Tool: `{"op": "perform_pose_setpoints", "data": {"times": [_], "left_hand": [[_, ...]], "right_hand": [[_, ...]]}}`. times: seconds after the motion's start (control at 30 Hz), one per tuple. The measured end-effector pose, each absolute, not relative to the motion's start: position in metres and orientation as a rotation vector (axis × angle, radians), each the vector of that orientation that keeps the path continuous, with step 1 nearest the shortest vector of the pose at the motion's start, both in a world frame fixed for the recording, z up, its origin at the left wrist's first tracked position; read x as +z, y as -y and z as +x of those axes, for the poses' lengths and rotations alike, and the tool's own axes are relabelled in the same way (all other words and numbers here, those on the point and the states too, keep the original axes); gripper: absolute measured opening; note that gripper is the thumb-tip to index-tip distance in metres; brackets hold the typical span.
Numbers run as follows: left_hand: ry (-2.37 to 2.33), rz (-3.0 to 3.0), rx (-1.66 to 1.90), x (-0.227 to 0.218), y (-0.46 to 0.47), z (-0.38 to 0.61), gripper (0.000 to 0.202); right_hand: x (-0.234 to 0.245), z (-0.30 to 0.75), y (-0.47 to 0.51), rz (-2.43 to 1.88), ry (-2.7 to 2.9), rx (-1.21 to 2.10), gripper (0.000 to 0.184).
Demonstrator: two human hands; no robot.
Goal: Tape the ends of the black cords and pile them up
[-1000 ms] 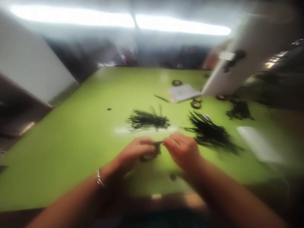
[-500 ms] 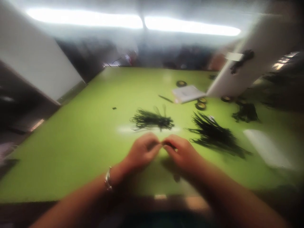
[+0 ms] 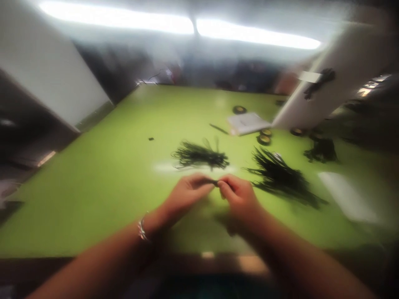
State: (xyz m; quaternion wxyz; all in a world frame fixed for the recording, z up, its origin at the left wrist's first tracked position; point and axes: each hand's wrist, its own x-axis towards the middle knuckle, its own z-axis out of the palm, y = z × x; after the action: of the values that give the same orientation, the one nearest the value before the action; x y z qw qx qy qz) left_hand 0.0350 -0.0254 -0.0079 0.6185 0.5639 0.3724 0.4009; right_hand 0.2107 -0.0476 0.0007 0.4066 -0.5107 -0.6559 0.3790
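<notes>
Fingertip to fingertip, my left hand and my right hand pinch a short dark strand that looks like black cord. Most of the strand is hidden by the fingers. Just beyond the hands lies a bundle of looped black cords on the green table. A larger pile of black cords spreads to the right of my right hand. A silvery bracelet circles my left wrist.
Rolls of black tape lie behind the piles, beside a white notebook and a dark pen. A pale post rises at the right, with another black heap near it. A small dark scrap is at the left.
The fingertips have shifted slightly, and more of the dark strand shows between my hands. The cord bundles have stayed where they were.
</notes>
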Motion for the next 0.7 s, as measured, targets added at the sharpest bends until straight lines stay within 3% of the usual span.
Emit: {"op": "perform_pose_setpoints", "data": {"times": [0.17, 0.5, 0.7], "left_hand": [[-0.858, 1.258, 0.95, -0.0156, 0.0239, 0.0356, 0.012], [-0.94, 1.37, 0.908, -0.0089, 0.0197, 0.0337, 0.01], [-0.88, 1.393, 0.815, -0.0064, 0.0228, 0.0299, 0.014]], "right_hand": [[-0.0049, 0.2057, 0.0445, -1.309, 1.668, 1.14, 0.034], [-0.0032, 0.2062, 0.0439, -1.254, 1.598, 1.265, 0.035], [0.0019, 0.213, 0.0452, -1.267, 1.769, 1.064, 0.03]]}}
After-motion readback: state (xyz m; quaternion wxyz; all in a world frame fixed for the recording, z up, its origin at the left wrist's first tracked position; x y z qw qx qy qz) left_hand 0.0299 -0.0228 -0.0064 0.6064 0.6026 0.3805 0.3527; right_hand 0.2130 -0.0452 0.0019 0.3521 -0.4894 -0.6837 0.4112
